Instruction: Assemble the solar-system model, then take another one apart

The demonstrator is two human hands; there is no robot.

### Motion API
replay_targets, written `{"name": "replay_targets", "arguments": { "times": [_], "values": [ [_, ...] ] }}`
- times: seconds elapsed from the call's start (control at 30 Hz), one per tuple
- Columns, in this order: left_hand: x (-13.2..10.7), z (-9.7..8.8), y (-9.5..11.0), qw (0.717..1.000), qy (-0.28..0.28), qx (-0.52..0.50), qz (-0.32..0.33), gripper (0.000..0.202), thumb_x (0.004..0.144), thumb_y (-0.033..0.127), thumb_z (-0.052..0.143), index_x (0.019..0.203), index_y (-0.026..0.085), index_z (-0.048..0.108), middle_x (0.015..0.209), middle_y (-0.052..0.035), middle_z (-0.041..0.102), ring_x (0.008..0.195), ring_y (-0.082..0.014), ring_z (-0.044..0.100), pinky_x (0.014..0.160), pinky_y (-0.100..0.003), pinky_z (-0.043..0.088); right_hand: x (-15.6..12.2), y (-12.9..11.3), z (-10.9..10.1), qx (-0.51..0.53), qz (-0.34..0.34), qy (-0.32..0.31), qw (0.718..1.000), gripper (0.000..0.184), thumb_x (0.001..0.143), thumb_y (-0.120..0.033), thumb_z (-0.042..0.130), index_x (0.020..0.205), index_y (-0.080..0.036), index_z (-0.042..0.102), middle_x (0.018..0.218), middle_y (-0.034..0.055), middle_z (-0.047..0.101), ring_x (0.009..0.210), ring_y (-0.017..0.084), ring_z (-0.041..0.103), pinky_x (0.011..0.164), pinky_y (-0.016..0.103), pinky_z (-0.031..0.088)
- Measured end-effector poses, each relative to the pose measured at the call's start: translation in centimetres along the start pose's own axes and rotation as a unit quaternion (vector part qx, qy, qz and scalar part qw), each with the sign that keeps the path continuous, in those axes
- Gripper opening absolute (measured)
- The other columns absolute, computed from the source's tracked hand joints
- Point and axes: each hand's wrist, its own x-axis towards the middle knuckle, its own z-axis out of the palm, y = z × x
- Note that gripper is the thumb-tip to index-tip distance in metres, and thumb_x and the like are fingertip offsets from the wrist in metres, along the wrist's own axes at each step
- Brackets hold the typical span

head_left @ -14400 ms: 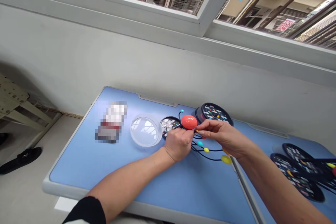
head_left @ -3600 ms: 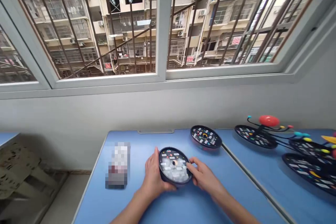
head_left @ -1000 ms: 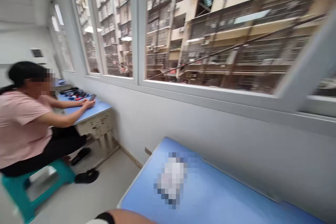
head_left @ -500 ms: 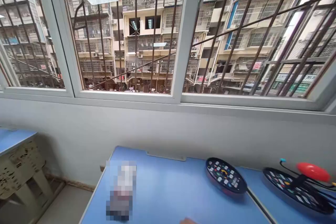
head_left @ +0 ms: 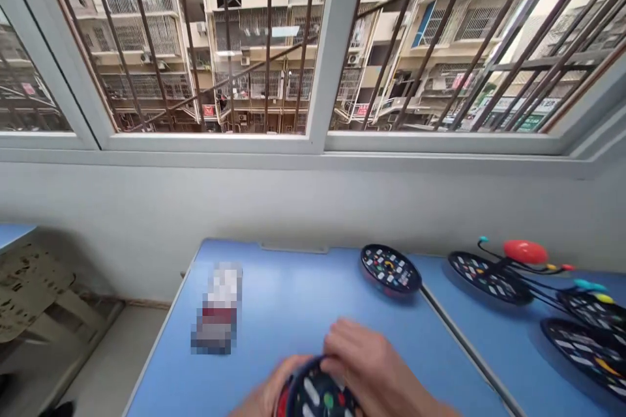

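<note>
At the bottom edge, my left hand (head_left: pixel 280 391) is wrapped around the side of a round dark disc (head_left: pixel 313 394) with a red side and white, green and red markings on its face. My right hand (head_left: pixel 364 358) is closed over the disc's upper right rim, fingers curled together and slightly blurred. The disc is tilted toward me, and its lower part is cut off by the frame. A similar patterned disc (head_left: pixel 390 268) lies on the blue table (head_left: pixel 283 313) beyond my right hand.
To the right, more patterned discs (head_left: pixel 489 277) carry thin black arms, a red dome (head_left: pixel 525 251) and small coloured balls. A pixelated object (head_left: pixel 218 309) lies on the table's left side. A seam (head_left: pixel 464 345) separates two tabletops. Behind are a white wall (head_left: pixel 274 199) and barred windows.
Both hands have come into view at the bottom with the disc; before, only a fingertip showed. The view has tilted down and shifted, showing more discs at the right.
</note>
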Motion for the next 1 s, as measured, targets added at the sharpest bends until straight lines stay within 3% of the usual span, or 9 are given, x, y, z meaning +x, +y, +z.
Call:
{"name": "replay_targets", "arguments": {
  "times": [0.07, 0.13, 0.2, 0.37, 0.47, 0.67, 0.8, 0.9, 1.0],
  "values": [
    [-0.1, -0.5, -0.2, 1.0, 0.016, -0.003, -0.013, 0.092, 0.06, 0.05, 0.073, 0.137, 0.022, 0.03, 0.139, -0.0118, 0.038, 0.124, -0.0327, 0.039, 0.105, -0.045, 0.033, 0.0, 1.4, -1.0, 0.05, 0.101, -0.002, 0.994, 0.027, 0.088, -0.023, 0.036, 0.063, -0.02, 0.046, 0.058, 0.0002, 0.054, 0.054, 0.013, 0.05, 0.05, 0.022, 0.037],
    [-0.6, -1.0, -0.6, 0.999, 0.035, 0.019, -0.02, 0.114, 0.045, 0.052, 0.079, 0.139, 0.02, 0.023, 0.144, -0.0132, 0.03, 0.128, -0.0361, 0.032, 0.108, -0.046, 0.027, 0.0, 3.6, -1.3, 0.085, 0.225, -0.01, 0.97, 0.027, 0.085, -0.031, 0.04, 0.061, -0.021, 0.046, 0.054, -0.0019, 0.051, 0.051, 0.013, 0.048, 0.048, 0.022, 0.036],
    [-1.2, -1.3, -1.1, 0.997, 0.049, 0.062, -0.025, 0.127, 0.035, 0.051, 0.081, 0.141, 0.019, 0.019, 0.146, -0.014, 0.024, 0.13, -0.0376, 0.028, 0.11, -0.047, 0.022, -0.2, 6.3, -0.7, 0.079, 0.323, 0.02, 0.943, 0.029, 0.08, -0.04, 0.041, 0.059, -0.022, 0.047, 0.05, -0.0029, 0.049, 0.05, 0.014, 0.048, 0.048, 0.023, 0.036],
    [-1.8, -1.6, -2.2, 0.982, 0.051, 0.176, -0.05, 0.129, 0.036, 0.051, 0.08, 0.142, 0.016, 0.014, 0.148, -0.017, 0.017, 0.133, -0.0381, 0.019, 0.111, -0.052, 0.01, -2.1, 12.0, 2.6, 0.037, 0.4, 0.035, 0.915, 0.03, 0.074, -0.045, 0.039, 0.054, -0.022, 0.042, 0.047, -0.0009, 0.049, 0.05, 0.016, 0.048, 0.049, 0.026, 0.034],
    [-1.5, -1.9, -2.2, 0.971, 0.041, 0.228, -0.058, 0.129, 0.038, 0.05, 0.08, 0.142, 0.016, 0.012, 0.147, -0.0186, 0.018, 0.134, -0.0388, 0.015, 0.109, -0.057, 0.006, -3.5, 13.0, 4.2, 0.011, 0.42, 0.03, 0.907, 0.029, 0.075, -0.043, 0.038, 0.054, -0.022, 0.042, 0.048, 0.0001, 0.051, 0.05, 0.017, 0.049, 0.049, 0.027, 0.032],
    [-0.2, -2.6, -1.7, 0.963, 0.034, 0.25, -0.096, 0.125, 0.041, 0.051, 0.079, 0.141, 0.016, 0.014, 0.146, -0.02, 0.021, 0.135, -0.0394, 0.01, 0.108, -0.059, 0.009, -4.8, 12.4, 6.0, -0.033, 0.404, 0.018, 0.914, 0.027, 0.081, -0.037, 0.04, 0.059, -0.022, 0.047, 0.05, 0.0002, 0.054, 0.05, 0.017, 0.051, 0.05, 0.026, 0.031],
    [0.5, -2.7, -2.1, 0.96, 0.05, 0.258, -0.1, 0.124, 0.041, 0.054, 0.077, 0.14, 0.011, 0.016, 0.145, -0.0228, 0.022, 0.135, -0.0389, 0.009, 0.109, -0.056, 0.013, -4.6, 11.8, 6.1, -0.06, 0.374, 0.026, 0.925, 0.02, 0.084, -0.033, 0.042, 0.077, -0.021, 0.056, 0.062, 0.0024, 0.058, 0.061, 0.02, 0.055, 0.053, 0.027, 0.034],
    [0.6, -2.8, -2.6, 0.96, 0.058, 0.258, -0.096, 0.124, 0.039, 0.055, 0.077, 0.138, 0.01, 0.017, 0.144, -0.0243, 0.023, 0.135, -0.0403, 0.008, 0.108, -0.056, 0.016, -4.2, 10.3, 5.3, -0.075, 0.342, 0.05, 0.935, 0.02, 0.085, -0.029, 0.043, 0.095, -0.017, 0.055, 0.087, 0.0099, 0.06, 0.082, 0.025, 0.056, 0.066, 0.031, 0.04],
    [0.8, -2.8, -2.8, 0.956, 0.069, 0.269, -0.092, 0.123, 0.037, 0.055, 0.078, 0.137, 0.011, 0.02, 0.142, -0.024, 0.024, 0.134, -0.0423, 0.012, 0.107, -0.058, 0.018, -3.7, 7.4, 4.5, -0.056, 0.289, 0.043, 0.955, 0.013, 0.087, -0.025, 0.045, 0.084, -0.018, 0.056, 0.086, 0.0073, 0.059, 0.083, 0.021, 0.054, 0.072, 0.03, 0.041]
  ]
}}
